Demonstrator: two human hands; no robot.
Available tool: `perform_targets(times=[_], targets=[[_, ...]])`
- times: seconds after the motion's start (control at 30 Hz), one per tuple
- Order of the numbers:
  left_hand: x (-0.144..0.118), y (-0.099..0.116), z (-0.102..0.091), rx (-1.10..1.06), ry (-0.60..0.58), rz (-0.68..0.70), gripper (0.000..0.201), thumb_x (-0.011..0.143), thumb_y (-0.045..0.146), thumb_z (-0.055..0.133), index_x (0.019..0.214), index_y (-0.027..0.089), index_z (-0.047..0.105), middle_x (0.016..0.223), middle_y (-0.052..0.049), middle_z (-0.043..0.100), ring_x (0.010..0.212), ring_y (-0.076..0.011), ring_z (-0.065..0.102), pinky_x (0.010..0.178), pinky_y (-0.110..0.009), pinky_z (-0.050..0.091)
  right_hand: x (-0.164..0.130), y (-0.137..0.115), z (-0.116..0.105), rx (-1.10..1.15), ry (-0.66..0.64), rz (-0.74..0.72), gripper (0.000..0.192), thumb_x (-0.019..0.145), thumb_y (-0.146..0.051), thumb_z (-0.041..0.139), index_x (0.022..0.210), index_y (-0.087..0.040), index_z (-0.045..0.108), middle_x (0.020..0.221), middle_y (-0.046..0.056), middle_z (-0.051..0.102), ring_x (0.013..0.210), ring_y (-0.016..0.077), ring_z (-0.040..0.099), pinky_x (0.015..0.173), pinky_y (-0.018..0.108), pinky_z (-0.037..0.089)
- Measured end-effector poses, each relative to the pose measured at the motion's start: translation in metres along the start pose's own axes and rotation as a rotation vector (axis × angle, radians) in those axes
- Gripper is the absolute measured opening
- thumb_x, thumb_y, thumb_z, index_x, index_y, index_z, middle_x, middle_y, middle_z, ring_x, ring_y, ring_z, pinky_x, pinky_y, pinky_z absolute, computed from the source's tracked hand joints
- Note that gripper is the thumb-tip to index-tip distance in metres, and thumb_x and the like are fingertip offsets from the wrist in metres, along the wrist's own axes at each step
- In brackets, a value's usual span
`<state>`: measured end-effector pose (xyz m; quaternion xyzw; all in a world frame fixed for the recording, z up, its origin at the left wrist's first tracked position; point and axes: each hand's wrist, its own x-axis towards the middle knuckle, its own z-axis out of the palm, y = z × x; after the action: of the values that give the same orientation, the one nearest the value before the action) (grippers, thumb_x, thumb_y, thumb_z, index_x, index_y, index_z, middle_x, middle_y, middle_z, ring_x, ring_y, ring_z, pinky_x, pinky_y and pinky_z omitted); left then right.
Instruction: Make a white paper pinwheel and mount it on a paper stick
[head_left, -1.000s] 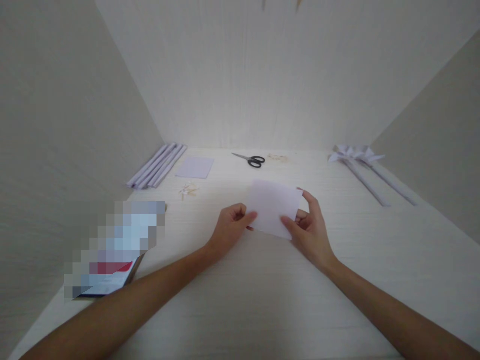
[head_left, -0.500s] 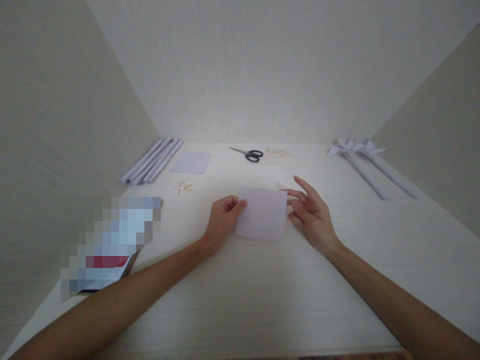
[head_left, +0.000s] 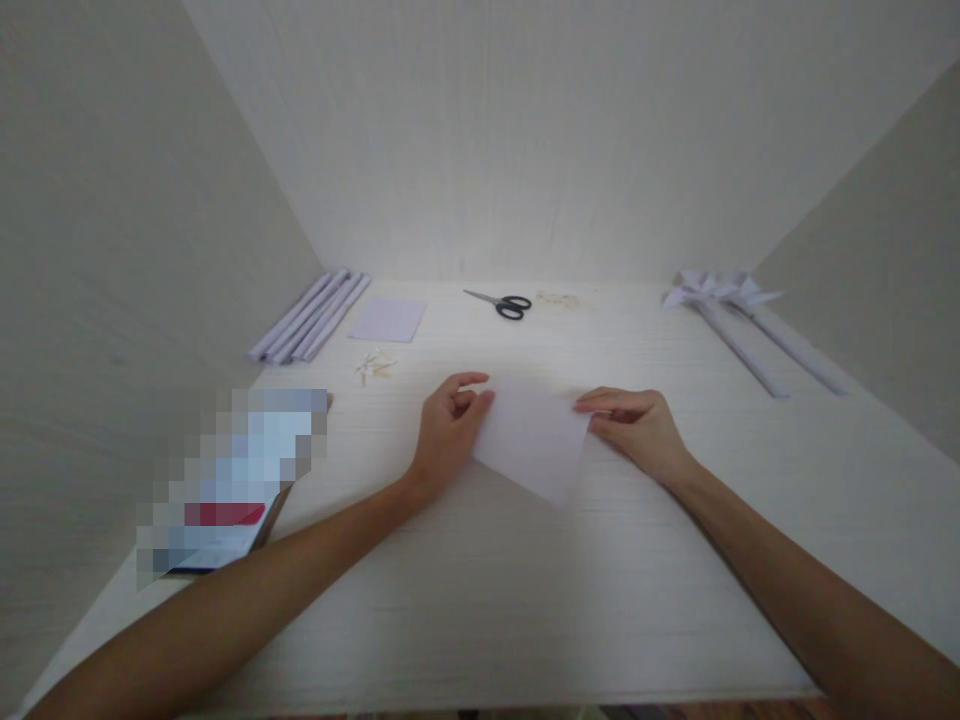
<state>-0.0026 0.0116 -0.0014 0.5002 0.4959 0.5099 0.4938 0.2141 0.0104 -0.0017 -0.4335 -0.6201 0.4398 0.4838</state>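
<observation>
A single head-worn camera looks forward and down, close over the table point(head_left: 480, 600) toward the back wall point(head_left: 525, 140).

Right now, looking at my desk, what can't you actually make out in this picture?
Head view only:
- The flat item at the near left: pixelated, so unreadable.
- The small pale bits past the left hand: too small to identify.
- The light scraps beside the scissors: too small, washed out.
- The white paper where it meets the right hand: grip unclear.

Bare desk point(head_left: 525, 600) lies open before both arms; scissors point(head_left: 501, 302), paper rolls point(head_left: 311, 316) and walls point(head_left: 135, 250) crowd the far edges.
</observation>
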Motion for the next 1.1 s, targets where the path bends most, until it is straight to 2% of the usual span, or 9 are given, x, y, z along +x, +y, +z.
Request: perform_targets(times=[0.1,0.23,0.33,0.57,0.87,1.1], targets=[[0.0004,0.0006,-0.002,-0.122,0.012,0.061,0.027,0.075,0.034,0.05,0.097,0.018,0.054,0.056,0.005,0.05,0.043,-0.006,0.048,0.038,-0.016,0.034,0.0002,0.0018,0.0011,-0.038,0.147,-0.01,0.016,0.058,-0.013,0.067,0.068,-0.025,0.071,0.075,0.001,0.068,0.07,0.0126,0.06,0.058,0.022,0.045],[-0.0036,0.0014,-0.0036,-0.194,-0.078,0.126,0.025,0.078,0.029,0.043,0.097,0.017,0.055,0.072,-0.001,0.059,0.053,-0.0095,0.058,0.043,-0.019,0.04,0.0007,0.0064,0.0025,-0.029,0.245,0.011,0.011,0.059,-0.018,0.069,0.067,-0.024,0.07,0.072,0.0,0.068,0.067,0.0123,0.058,0.059,0.024,0.043],[-0.0066,0.0024,-0.0028,-0.166,-0.103,0.175,0.022,0.076,0.027,0.048,0.093,0.017,0.057,0.073,-0.002,0.061,0.056,-0.0102,0.059,0.045,-0.02,0.042,0.0018,0.0084,0.0028,-0.003,0.247,0.036,0.005,0.059,-0.021,0.07,0.064,-0.022,0.07,0.069,0.0,0.067,0.064,0.0121,0.057,0.059,0.024,0.042],[-0.005,0.0043,0.0001,-0.073,0.033,0.121,0.022,0.068,0.033,0.059,0.079,0.014,0.061,0.068,-0.003,0.065,0.057,-0.0124,0.062,0.045,-0.02,0.044,0.0053,0.0065,0.0039,0.23,0.299,0.201,0.01,0.05,-0.025,0.075,0.056,-0.02,0.068,0.053,-0.001,0.062,0.049,0.0086,0.052,0.049,0.023,0.041],[-0.0055,0.0045,0.0001,-0.012,0.068,0.123,0.023,0.068,0.035,0.058,0.063,0.013,0.063,0.066,-0.004,0.066,0.057,-0.0135,0.062,0.046,-0.02,0.044,0.0052,0.0064,0.0049,0.33,0.295,0.212,0.012,0.05,-0.026,0.075,0.058,-0.02,0.069,0.058,0.0,0.064,0.053,0.0075,0.053,0.052,0.021,0.044],[-0.0015,0.0028,0.0013,-0.065,0.122,0.047,0.023,0.065,0.034,0.062,0.068,0.012,0.057,0.064,-0.003,0.064,0.058,-0.0143,0.063,0.045,-0.019,0.044,0.0031,0.0048,0.0103,0.346,0.325,0.255,0.012,0.048,-0.021,0.077,0.054,-0.019,0.067,0.06,0.0,0.065,0.054,0.0082,0.055,0.055,0.022,0.046]])
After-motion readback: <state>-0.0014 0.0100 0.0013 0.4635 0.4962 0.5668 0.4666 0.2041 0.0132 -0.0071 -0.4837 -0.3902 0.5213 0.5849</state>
